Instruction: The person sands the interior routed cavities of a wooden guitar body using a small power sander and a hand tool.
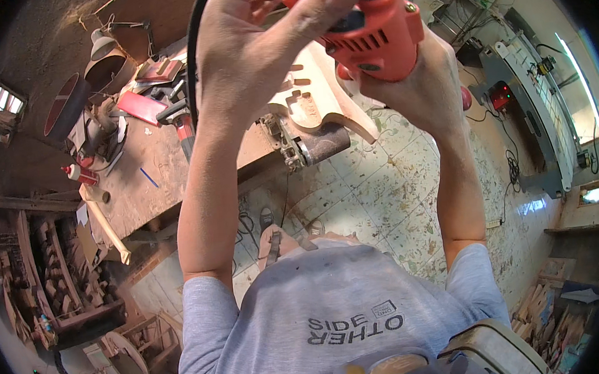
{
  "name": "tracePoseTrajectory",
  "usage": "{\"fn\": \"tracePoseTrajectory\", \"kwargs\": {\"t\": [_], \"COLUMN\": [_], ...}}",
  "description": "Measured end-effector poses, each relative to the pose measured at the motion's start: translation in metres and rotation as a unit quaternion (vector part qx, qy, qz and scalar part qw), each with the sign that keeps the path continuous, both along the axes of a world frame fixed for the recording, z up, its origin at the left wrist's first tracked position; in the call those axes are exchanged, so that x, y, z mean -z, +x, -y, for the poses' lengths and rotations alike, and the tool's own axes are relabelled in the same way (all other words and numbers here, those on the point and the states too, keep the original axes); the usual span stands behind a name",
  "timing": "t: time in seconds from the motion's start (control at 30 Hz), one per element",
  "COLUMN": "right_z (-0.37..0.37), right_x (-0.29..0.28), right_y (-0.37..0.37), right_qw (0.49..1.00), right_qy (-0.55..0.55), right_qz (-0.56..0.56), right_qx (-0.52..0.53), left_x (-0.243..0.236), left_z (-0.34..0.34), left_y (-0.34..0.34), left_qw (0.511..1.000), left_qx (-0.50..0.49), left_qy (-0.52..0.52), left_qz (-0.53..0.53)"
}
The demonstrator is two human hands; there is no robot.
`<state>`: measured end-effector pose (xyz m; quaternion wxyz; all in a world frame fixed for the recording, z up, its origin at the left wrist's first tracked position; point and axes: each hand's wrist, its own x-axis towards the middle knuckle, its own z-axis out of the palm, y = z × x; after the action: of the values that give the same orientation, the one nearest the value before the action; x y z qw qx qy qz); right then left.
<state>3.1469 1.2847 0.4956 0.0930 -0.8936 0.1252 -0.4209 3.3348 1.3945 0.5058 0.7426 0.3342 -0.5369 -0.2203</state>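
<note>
Close to the camera, at the top, I hold up a red corded power tool with vent slots and a thick black cord sleeve. My left hand is closed on its left side, thumb pressed near the cord end. Wrapped around the lower right of its housing is my right hand. The tool's far end is hidden, so its exact kind does not show. Beyond it a pale wooden guitar body with cut-out pockets lies at the bench edge, above a belt sander.
The wooden workbench carries a red-capped bottle, a blue pencil-like stick, a red flat box and a lamp. A machine table stands at right, cables on the tiled floor. Wood scraps fill a rack at left.
</note>
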Motion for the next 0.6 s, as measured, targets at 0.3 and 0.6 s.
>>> {"fn": "tracePoseTrajectory", "kwargs": {"t": [0.3, 0.6], "right_z": [0.000, -0.016], "right_x": [-0.015, -0.038], "right_y": [0.023, 0.093], "right_qw": [0.999, 0.986], "right_qy": [-0.036, -0.085], "right_qz": [-0.011, -0.055], "right_qx": [-0.017, -0.133], "left_x": [0.010, 0.033], "left_z": [-0.026, -0.082], "left_y": [0.017, 0.070], "left_qw": [0.970, 0.907], "left_qx": [-0.195, -0.398], "left_qy": [-0.098, -0.109], "left_qz": [0.108, 0.083]}}
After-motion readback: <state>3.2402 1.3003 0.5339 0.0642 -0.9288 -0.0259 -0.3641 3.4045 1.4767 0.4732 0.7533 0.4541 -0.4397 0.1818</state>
